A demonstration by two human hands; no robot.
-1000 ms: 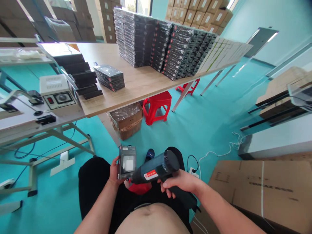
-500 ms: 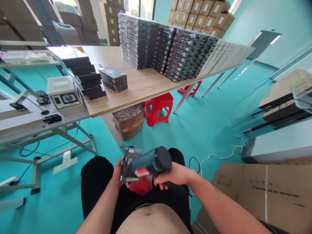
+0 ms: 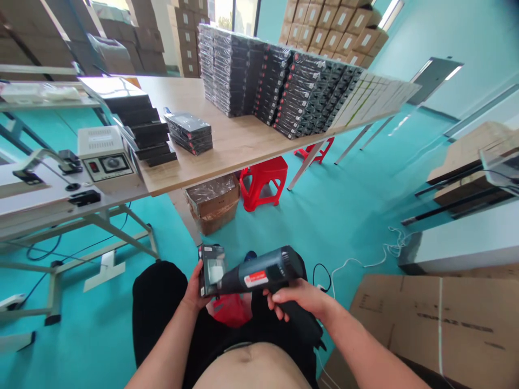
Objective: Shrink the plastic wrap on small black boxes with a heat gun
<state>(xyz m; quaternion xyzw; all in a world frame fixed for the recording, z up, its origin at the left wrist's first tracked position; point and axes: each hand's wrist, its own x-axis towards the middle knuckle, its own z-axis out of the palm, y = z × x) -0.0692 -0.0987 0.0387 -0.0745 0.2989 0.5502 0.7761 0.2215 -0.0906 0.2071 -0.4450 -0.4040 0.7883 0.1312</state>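
In my left hand (image 3: 195, 286) is a flat black box (image 3: 211, 259) with a pale, shiny patch on its face, held upright over my lap by its left edge. My right hand (image 3: 294, 298) is wrapped round the handle of a dark heat gun (image 3: 259, 270) with a red and white label. The gun lies nearly level, its nozzle pointing left close to the face of the box. Whether the nozzle touches the box I cannot tell. Below the gun, between my legs, shows something red (image 3: 231, 310).
A wooden table (image 3: 239, 143) carries tall stacks of film-wrapped boxes (image 3: 302, 89) and a small wrapped stack (image 3: 189, 132). Left of it stands a beige control unit (image 3: 106, 154). Under the table are a red stool (image 3: 263, 181) and a carton (image 3: 214, 200). A large carton (image 3: 458, 324) stands at my right.
The heat gun has swung from pointing partly away to lying side-on, its label and handle now showing. The black box has shifted slightly left and tilted.
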